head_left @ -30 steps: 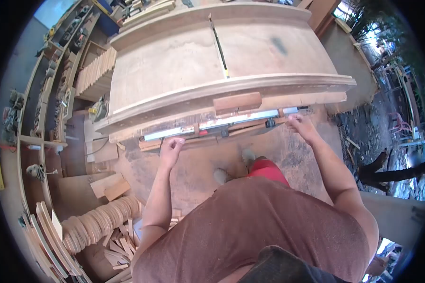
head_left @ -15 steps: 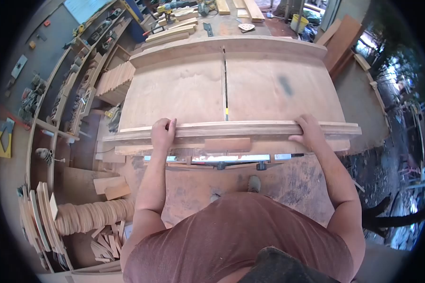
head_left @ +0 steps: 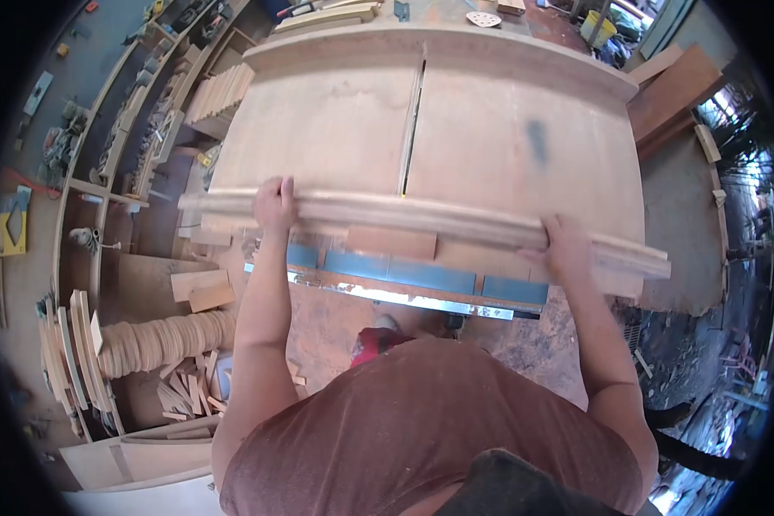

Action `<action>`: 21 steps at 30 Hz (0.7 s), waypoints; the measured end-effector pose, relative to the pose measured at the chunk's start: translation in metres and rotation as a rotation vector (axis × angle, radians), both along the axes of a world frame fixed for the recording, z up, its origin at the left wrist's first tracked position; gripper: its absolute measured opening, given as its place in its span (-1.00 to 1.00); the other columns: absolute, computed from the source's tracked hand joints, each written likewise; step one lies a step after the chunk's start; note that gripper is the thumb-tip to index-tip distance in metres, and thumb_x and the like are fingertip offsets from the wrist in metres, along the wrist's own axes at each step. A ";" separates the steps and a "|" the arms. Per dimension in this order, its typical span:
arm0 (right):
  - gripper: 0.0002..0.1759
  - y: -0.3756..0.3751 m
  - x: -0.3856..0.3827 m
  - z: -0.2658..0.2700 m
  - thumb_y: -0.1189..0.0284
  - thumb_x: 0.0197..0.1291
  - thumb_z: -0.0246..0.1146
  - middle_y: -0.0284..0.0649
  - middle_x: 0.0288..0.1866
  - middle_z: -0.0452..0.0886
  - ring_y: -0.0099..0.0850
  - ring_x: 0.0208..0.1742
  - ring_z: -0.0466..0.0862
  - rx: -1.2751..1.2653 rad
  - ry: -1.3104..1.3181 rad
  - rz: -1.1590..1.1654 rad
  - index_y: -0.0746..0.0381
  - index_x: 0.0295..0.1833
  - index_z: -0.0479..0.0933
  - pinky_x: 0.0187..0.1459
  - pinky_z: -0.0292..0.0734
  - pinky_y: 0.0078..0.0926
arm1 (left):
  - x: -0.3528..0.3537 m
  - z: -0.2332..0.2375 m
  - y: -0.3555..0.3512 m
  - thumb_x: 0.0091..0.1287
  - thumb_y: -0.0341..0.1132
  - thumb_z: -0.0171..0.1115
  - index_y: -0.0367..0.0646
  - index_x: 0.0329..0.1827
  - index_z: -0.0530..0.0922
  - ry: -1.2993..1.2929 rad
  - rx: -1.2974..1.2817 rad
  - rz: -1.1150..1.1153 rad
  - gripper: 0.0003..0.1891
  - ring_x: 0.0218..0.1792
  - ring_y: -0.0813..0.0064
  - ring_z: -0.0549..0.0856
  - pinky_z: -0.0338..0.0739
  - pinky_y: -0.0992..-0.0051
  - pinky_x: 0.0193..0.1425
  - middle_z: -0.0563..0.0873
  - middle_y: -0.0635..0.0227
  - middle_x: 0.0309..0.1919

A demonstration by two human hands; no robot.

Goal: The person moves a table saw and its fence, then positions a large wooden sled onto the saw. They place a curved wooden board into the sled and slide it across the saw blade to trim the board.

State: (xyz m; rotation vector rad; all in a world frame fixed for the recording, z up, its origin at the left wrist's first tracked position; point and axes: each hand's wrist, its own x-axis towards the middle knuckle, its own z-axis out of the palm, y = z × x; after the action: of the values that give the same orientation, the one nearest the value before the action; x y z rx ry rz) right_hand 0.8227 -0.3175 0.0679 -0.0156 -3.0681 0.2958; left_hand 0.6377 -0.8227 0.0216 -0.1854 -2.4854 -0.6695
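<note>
My left hand [head_left: 275, 205] is closed over the moulding [head_left: 421, 219] near its left end, with the fingers curled over the far edge. My right hand [head_left: 568, 249] grips the same moulding near its right end. The moulding spans the near edge of the table [head_left: 335, 129], at the near end of the slot [head_left: 413, 112]. A metal rail [head_left: 404, 297] runs just below it.

Left hand [head_left: 273, 205], right hand [head_left: 566, 251] up from silver metal rail [head_left: 404, 297] onto long pale moulded wooden strip [head_left: 404, 215]; strip now skewed, right end nearer body.
</note>
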 end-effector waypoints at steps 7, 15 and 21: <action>-0.23 0.016 -0.090 0.009 -0.08 -0.19 0.50 -0.18 0.05 0.56 -0.14 0.14 0.54 0.043 0.048 -0.116 0.15 0.10 0.52 0.13 0.48 -0.18 | -0.091 0.024 0.049 0.41 0.13 0.01 -0.13 -0.41 0.59 -0.116 -0.047 0.052 -0.50 -0.24 -0.05 0.65 0.47 0.03 -0.19 0.67 0.03 -0.38; -0.26 0.011 -0.106 0.028 -0.09 -0.13 0.49 -0.13 0.06 0.62 -0.15 0.16 0.56 0.094 -0.107 -0.145 0.21 0.05 0.55 0.15 0.47 -0.17 | -0.107 0.041 0.053 0.43 0.17 -0.14 -0.07 -0.11 0.71 -0.440 -0.294 0.017 -0.43 -0.01 0.10 0.69 0.45 0.18 0.18 0.76 0.12 -0.14; -0.14 0.010 -0.081 0.015 -0.03 -0.25 0.57 0.03 0.16 0.58 -0.03 0.23 0.52 0.024 -0.039 -0.143 0.27 0.14 0.54 0.25 0.40 -0.16 | -0.080 0.037 0.041 0.44 0.15 -0.21 -0.12 -0.05 0.71 -0.441 -0.383 -0.034 -0.39 0.06 0.07 0.67 0.38 0.14 0.24 0.74 0.06 -0.09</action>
State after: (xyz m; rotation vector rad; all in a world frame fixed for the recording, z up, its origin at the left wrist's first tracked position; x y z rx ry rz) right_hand 0.7417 -0.3080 0.0833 -0.2417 -3.0879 0.2534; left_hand 0.5581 -0.7814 0.0587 -0.2425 -3.0279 -0.2551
